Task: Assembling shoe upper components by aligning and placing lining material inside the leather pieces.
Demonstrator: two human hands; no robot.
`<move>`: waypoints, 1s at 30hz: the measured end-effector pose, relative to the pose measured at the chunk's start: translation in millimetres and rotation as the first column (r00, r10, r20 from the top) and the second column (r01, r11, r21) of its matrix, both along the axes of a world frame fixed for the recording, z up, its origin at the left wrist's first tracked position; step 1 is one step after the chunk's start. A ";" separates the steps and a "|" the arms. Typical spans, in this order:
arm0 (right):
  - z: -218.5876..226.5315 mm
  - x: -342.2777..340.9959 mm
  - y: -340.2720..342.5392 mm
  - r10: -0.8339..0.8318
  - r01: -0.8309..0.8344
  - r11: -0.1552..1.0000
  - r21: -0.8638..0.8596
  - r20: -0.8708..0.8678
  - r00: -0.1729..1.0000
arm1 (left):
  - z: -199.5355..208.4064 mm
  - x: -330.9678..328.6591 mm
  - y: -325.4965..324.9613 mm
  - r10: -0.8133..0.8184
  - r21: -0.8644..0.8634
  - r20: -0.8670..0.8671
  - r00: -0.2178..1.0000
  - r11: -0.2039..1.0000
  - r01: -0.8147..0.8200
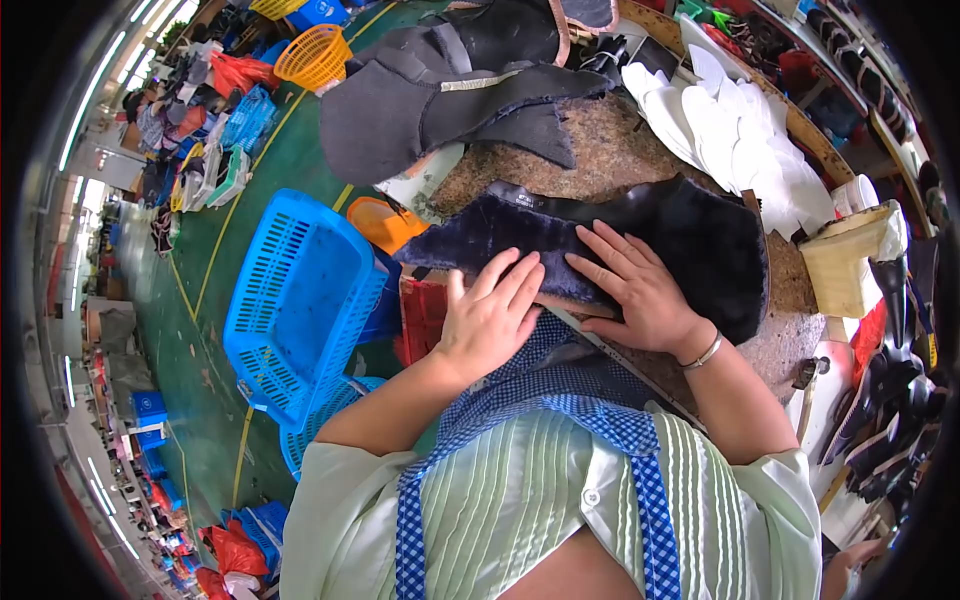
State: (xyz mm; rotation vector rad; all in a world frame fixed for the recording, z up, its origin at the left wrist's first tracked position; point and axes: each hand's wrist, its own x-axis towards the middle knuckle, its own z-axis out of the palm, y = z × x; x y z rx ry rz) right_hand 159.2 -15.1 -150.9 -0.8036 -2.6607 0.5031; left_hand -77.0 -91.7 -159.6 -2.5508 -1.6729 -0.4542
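A dark fleece-lined boot upper piece (690,235) lies spread on the worn brown worktable (620,140), its navy pile side showing at the left and a smooth black strip along the far edge. My left hand (492,315) rests on the near left part of the piece, fingers stretched out. Flat on its middle lies my right hand (637,290), fingers spread, a bracelet at the wrist. Neither hand grips anything. Farther back, a stack of dark grey boot upper pieces (385,115) is heaped across the table's far left edge.
White sole-shaped sheets (725,120) are piled at the far right. Beside them stands a cream-coloured block-like container (850,260). An empty blue plastic basket (300,290) is at my left, above the green floor (215,270). Black shoe parts (890,420) crowd the right side.
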 end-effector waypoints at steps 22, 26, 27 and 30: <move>-3.7 83.9 -44.5 -0.322 0.322 0.947 0.026 0.120 0.939 | 12.3 57.5 30.0 -0.379 -0.172 0.020 0.925 0.910 0.377; -12.6 118.0 -30.4 -0.480 0.430 0.874 0.228 0.254 0.840 | 16.1 55.5 31.8 -0.321 -0.220 0.155 0.934 0.911 0.350; -13.4 121.5 -24.9 -0.552 0.497 0.829 0.257 0.234 0.800 | 16.0 61.4 31.7 -0.289 -0.213 0.195 0.937 0.920 0.328; -17.8 118.2 -20.4 -0.672 0.619 0.732 0.283 0.156 0.724 | 7.3 91.3 28.8 -0.183 -0.071 0.155 0.971 0.978 0.195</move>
